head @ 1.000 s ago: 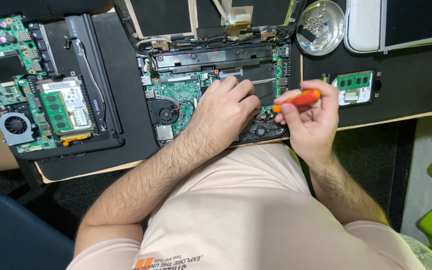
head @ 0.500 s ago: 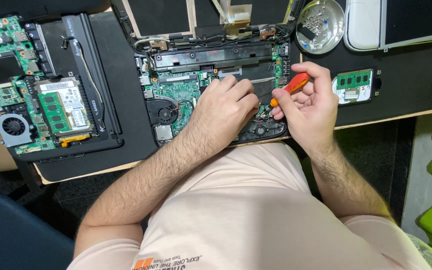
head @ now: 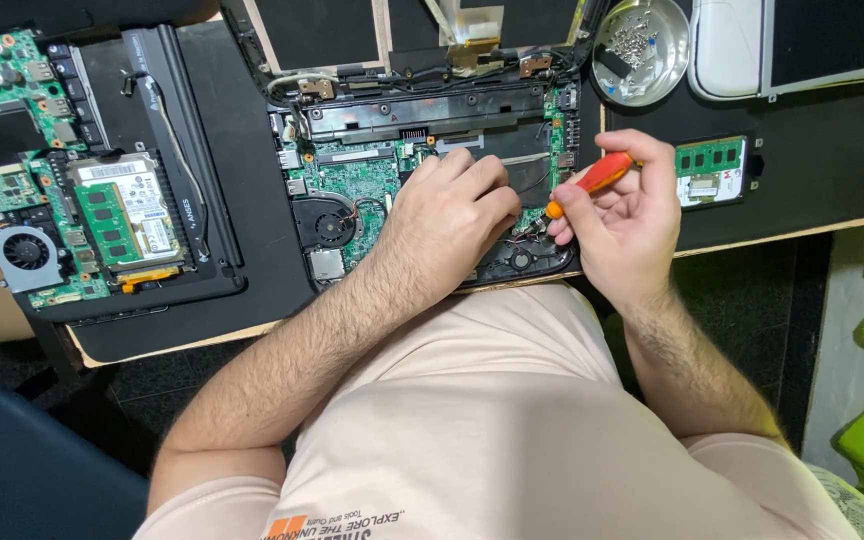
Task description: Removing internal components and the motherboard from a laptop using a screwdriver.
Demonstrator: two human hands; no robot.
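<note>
— What can't you make out here?

— Mostly the tip of the orange-handled screwdriver point(head: 592, 180). Its handle shows between the thumb and fingers of the right hand point(head: 620, 215), which pinch it, but the shaft runs down behind the left hand point(head: 449, 222), so I cannot tell what the tip touches. The left hand lies palm down on the opened black laptop base with its green circuit board point(head: 352, 185), fingers curled and pressed close together; what is under the fingertips is hidden.

— And the laptop itself?

— It sits at the near edge of the black desk mat point(head: 252, 150), right in front of the person. Its near right corner is covered by both hands, and the lid with black panels point(head: 317, 30) is cut off by the top of the frame.

— Any containers?

— One round shiny metal dish point(head: 642, 45), beyond the right hand and well apart from it. It holds a scatter of small screws and one dark piece, too small to tell further.

— Anything else nearby?

— A small green memory module point(head: 710, 172) lies just to the right of the right hand. On the left a second opened laptop chassis with a round fan point(head: 117, 215) lies well apart, its left side cut off. A white device point(head: 727, 50) at the top right is also cropped.
</note>
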